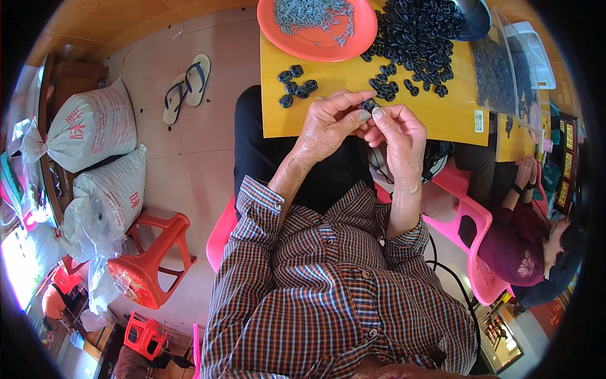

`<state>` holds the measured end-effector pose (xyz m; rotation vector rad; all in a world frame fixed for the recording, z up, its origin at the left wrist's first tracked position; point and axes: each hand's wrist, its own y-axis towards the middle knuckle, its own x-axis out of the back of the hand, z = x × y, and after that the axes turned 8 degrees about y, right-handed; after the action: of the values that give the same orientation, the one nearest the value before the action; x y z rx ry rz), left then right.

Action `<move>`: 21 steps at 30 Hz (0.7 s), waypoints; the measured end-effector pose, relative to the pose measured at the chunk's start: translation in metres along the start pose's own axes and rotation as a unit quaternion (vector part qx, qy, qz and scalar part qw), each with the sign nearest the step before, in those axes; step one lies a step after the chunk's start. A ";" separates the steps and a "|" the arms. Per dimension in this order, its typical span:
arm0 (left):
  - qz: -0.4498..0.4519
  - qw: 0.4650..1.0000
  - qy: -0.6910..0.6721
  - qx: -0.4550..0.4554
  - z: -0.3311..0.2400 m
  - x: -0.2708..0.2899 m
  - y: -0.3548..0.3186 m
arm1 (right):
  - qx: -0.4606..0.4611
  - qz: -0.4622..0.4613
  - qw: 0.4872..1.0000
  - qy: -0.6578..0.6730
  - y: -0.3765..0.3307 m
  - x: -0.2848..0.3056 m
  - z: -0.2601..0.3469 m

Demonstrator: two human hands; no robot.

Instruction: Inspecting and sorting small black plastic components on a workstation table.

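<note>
Just above the table's front edge, my left hand [329, 124] and my right hand [403, 134] meet with thumbs and fingers pinched. Between the fingertips is a small black cord lock [368, 104] with two holes, partly covered by the fingers. To the left of the hands lies a small group of similar black cord locks [297, 86]. Beyond them to the right, loose black pieces [383, 82] trail from a large black heap [420, 31]. A red plate [270, 38] at the far edge of view bears many small grey pieces [309, 16] that look like springs.
The yellow table [278, 120] carries a clear plastic box [499, 69] and a white basket [533, 54] stands beyond it. A red stool [151, 259], white sacks [95, 126] and slippers [188, 85] are at left. Another person [517, 240] sits at right near a pink chair [473, 252].
</note>
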<state>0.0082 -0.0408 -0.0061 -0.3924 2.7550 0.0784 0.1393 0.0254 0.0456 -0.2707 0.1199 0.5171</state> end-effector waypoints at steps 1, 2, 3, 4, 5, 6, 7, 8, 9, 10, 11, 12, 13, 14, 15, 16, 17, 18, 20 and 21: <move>-0.002 1.000 0.013 -0.002 0.000 0.001 0.000 | -0.011 0.005 1.000 0.018 0.001 0.001 -0.001; 0.000 1.000 0.014 -0.002 0.000 0.001 0.000 | -0.021 0.010 0.999 0.037 0.002 0.002 -0.002; -0.002 1.000 0.007 0.004 -0.001 0.000 -0.001 | -0.021 0.010 0.999 0.038 0.002 0.003 -0.002; -0.003 1.000 0.000 0.010 -0.001 0.000 -0.001 | -0.030 0.011 0.998 0.053 0.002 0.003 -0.003; -0.002 1.000 0.000 0.010 -0.001 0.001 -0.001 | -0.039 0.013 0.997 0.069 0.002 0.004 -0.003; 0.000 1.000 -0.004 0.013 -0.001 0.001 0.000 | -0.039 0.013 0.997 0.070 0.003 0.004 -0.003; 0.002 1.000 -0.008 0.016 -0.002 0.002 0.000 | -0.039 0.018 0.996 0.076 0.003 0.005 -0.003; 0.003 1.000 -0.007 0.016 -0.002 0.002 -0.001 | -0.039 0.024 0.996 0.082 0.003 0.005 -0.004; 0.003 1.000 -0.010 0.015 -0.001 0.002 -0.001 | -0.039 0.024 0.996 0.083 0.003 0.005 -0.004; 0.002 1.000 -0.013 0.015 -0.002 0.002 -0.001 | -0.038 0.022 0.996 0.082 0.003 0.005 -0.004; 0.003 1.000 -0.012 0.015 -0.002 0.001 -0.001 | -0.038 0.021 0.996 0.081 0.003 0.005 -0.004; 0.004 1.000 -0.016 0.017 -0.002 0.001 0.000 | -0.037 0.019 0.996 0.082 0.003 0.005 -0.005; 0.005 1.000 -0.019 0.018 -0.002 0.001 0.000 | -0.036 0.016 0.996 0.079 0.002 0.006 -0.005; 0.007 1.000 -0.018 0.018 -0.003 0.001 0.001 | -0.036 0.014 0.996 0.075 0.002 0.006 -0.005; 0.006 1.000 -0.016 0.022 -0.004 0.000 0.001 | -0.034 0.012 0.996 0.076 0.002 0.006 -0.005; 0.005 1.000 -0.015 0.025 -0.005 0.000 0.001 | -0.033 0.016 0.997 0.072 0.002 0.007 -0.005; 0.007 1.000 -0.014 0.026 -0.005 0.000 0.001 | -0.031 0.020 0.997 0.068 0.002 0.007 -0.005; 0.007 1.000 -0.015 0.024 -0.004 0.001 0.000 | -0.030 0.019 0.997 0.070 0.002 0.007 -0.004; 0.008 1.000 -0.015 0.024 -0.003 0.003 -0.001 | -0.035 0.025 0.996 0.076 0.002 0.006 -0.003; 0.011 1.000 -0.017 0.023 -0.002 0.003 -0.001 | -0.034 0.024 0.996 0.076 0.003 0.007 -0.003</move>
<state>0.0048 -0.0425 -0.0049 -0.3447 2.7223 0.0257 0.1441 0.0302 0.0406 -0.3757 0.2580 0.5478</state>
